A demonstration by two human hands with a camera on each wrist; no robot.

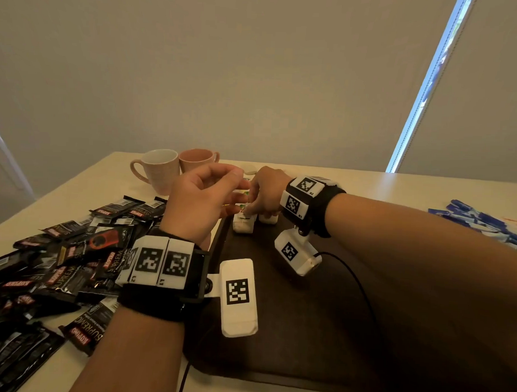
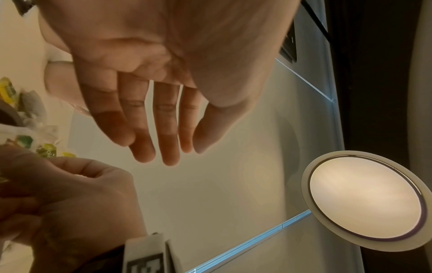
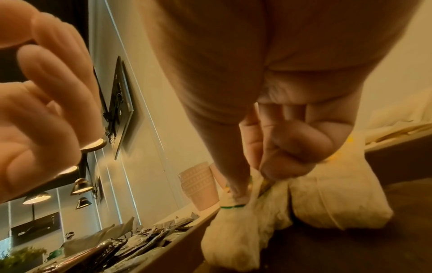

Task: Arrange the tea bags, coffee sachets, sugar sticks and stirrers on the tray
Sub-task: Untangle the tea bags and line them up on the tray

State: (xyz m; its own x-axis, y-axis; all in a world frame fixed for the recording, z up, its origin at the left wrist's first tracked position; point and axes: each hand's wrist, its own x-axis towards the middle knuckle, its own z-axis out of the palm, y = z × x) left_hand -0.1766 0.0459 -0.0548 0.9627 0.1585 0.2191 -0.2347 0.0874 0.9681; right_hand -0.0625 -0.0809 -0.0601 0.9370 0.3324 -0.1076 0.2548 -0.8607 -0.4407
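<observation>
A dark brown tray (image 1: 290, 329) lies in front of me. Two white tea bags (image 1: 244, 226) (image 1: 268, 219) sit side by side in its far left corner. My right hand (image 1: 251, 208) reaches down to the left one. In the right wrist view its thumb and fingers (image 3: 275, 166) pinch the top of this tea bag (image 3: 236, 236), next to the other bag (image 3: 327, 201). My left hand (image 1: 237, 189) hovers just left of it with relaxed fingers (image 2: 163, 129) and holds nothing. More tea bags with green and yellow tags (image 2: 30, 110) lie beyond the tray.
A heap of black coffee sachets (image 1: 67, 262) covers the table left of the tray. Blue sugar sticks (image 1: 482, 221) lie at the far right. A white mug (image 1: 158, 171) and a pink mug (image 1: 197, 160) stand behind the hands. A black cable crosses the tray.
</observation>
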